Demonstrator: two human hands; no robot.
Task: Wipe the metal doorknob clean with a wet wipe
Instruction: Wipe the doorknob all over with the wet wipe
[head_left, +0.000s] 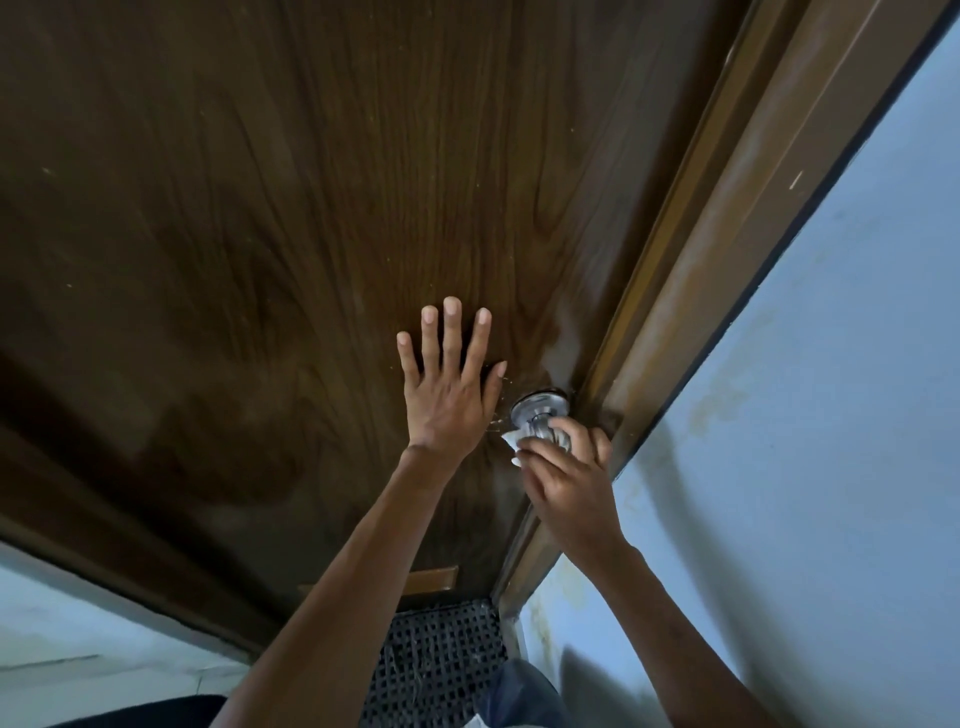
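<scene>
The shiny metal doorknob (540, 415) sticks out of a dark brown wooden door (291, 218), close to its right edge. My right hand (569, 480) is wrapped around the knob's ball with a white wet wipe (511, 441) pressed between fingers and metal; only a corner of the wipe shows. The knob's round base plate stays visible above my fingers. My left hand (447, 387) lies flat on the door just left of the knob, fingers spread and pointing up, holding nothing.
A lighter brown door frame (727, 249) runs diagonally right of the knob, with a pale blue wall (831, 415) beyond it. A black mesh doormat (436, 660) lies at the foot of the door. A small wooden block (431, 581) sits low on the door.
</scene>
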